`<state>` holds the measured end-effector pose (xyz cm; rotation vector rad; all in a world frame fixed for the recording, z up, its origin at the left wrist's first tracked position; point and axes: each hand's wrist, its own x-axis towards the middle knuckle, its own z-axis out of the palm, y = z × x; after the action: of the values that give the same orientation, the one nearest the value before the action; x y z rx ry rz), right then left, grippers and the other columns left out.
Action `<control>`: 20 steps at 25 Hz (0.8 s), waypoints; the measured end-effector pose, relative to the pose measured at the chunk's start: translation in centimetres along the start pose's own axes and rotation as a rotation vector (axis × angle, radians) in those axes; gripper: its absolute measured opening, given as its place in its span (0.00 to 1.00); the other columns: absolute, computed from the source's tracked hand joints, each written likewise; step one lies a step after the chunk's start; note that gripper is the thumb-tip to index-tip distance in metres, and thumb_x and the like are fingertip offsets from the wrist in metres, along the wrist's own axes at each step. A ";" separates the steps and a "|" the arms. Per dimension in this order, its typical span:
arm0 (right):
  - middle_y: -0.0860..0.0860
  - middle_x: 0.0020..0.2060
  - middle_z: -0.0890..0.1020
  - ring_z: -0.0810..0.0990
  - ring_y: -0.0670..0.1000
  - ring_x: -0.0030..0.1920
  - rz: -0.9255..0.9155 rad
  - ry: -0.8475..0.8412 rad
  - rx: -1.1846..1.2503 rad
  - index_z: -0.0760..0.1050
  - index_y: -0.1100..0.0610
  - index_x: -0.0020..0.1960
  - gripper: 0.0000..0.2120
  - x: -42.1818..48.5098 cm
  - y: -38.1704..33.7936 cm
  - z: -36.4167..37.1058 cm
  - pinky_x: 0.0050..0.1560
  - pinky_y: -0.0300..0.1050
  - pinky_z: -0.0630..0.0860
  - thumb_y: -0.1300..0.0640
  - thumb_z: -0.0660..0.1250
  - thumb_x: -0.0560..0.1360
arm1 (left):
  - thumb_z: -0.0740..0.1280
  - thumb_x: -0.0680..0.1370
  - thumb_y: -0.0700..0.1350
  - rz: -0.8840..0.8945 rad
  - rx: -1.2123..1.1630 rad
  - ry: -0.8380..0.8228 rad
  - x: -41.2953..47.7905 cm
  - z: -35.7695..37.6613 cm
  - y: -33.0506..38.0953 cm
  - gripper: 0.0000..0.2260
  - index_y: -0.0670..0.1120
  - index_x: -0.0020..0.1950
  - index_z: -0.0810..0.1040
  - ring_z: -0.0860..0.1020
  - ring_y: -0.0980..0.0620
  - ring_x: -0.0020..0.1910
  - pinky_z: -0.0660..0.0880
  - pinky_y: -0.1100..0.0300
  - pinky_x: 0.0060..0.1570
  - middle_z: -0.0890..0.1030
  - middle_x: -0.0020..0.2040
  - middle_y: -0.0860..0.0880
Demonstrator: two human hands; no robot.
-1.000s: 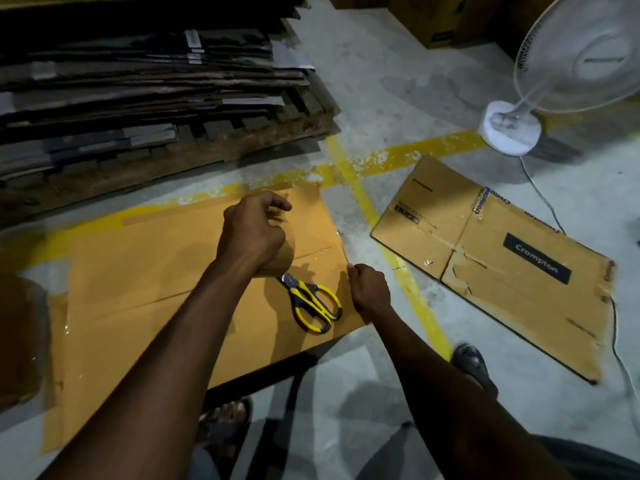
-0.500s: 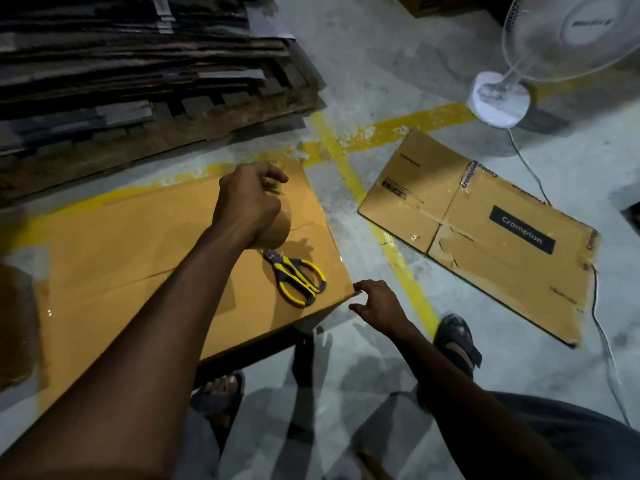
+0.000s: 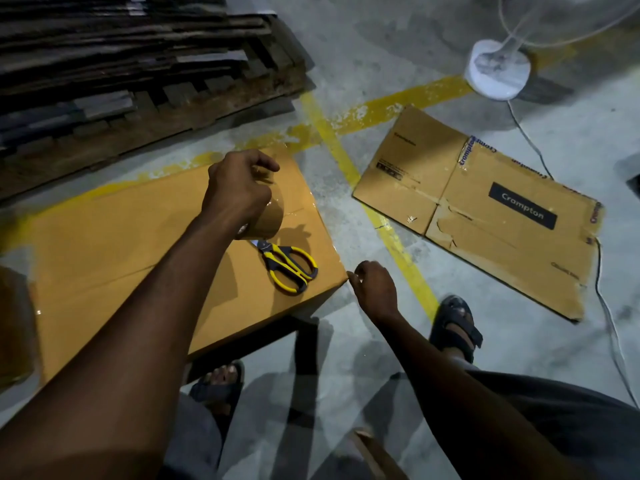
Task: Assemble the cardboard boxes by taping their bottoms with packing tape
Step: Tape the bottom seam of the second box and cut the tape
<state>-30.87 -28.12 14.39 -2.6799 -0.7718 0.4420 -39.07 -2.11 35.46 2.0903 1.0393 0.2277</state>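
The left hand grips the brown tape roll above the cardboard box, scissors (yellow-handled) lying just below it. The right hand is loosely curled at the box's near corner, seemingly holding nothing.

Matt cardboard box is gleaming with glossy tape, plastic-handled scissors lying upon it, rough concrete floor showing.

Cardboard box: tan, upturned, seam glossy, beneath left hand. Tape roll: brown, gripped in that hand.
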 end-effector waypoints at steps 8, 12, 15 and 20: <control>0.59 0.34 0.79 0.78 0.64 0.40 -0.057 -0.036 -0.120 0.63 0.53 0.33 0.29 -1.3 -2.0 0.4 0.34 0.49 0.63 0.35 0.44 0.81 | 0.65 0.70 0.30 -0.007 0.004 -0.001 -0.4 -0.1 0.4 0.22 0.56 0.54 0.80 0.69 0.44 0.67 0.69 0.59 0.51 0.75 0.64 0.45; 0.60 0.43 0.81 0.80 0.63 0.47 -0.081 -0.080 -0.314 0.76 0.59 0.44 0.28 -0.6 -2.7 0.3 0.41 0.50 0.70 0.39 0.48 0.83 | 0.65 0.70 0.31 -0.005 -0.003 0.002 -0.4 -0.4 0.2 0.23 0.60 0.50 0.78 0.70 0.44 0.66 0.70 0.58 0.52 0.76 0.64 0.45; 0.61 0.40 0.82 0.80 0.64 0.44 -0.051 -0.093 -0.272 0.75 0.58 0.41 0.27 -0.4 -2.6 0.2 0.39 0.49 0.67 0.39 0.52 0.82 | 0.65 0.70 0.30 -0.024 -0.006 0.021 -0.6 -1.0 -0.1 0.23 0.57 0.53 0.80 0.71 0.46 0.65 0.68 0.61 0.50 0.77 0.63 0.47; 0.60 0.36 0.80 0.79 0.64 0.40 -0.163 -0.090 -0.176 0.70 0.57 0.36 0.25 0.1 -1.7 0.3 0.35 0.50 0.68 0.40 0.53 0.82 | 0.64 0.71 0.30 -0.036 0.005 0.038 -0.6 -2.7 -1.3 0.22 0.56 0.54 0.80 0.70 0.46 0.65 0.66 0.62 0.50 0.77 0.63 0.46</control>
<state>-31.69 -26.65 14.78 -2.7429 -1.0927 0.4757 -41.46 -0.54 36.46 2.0769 1.1005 0.2485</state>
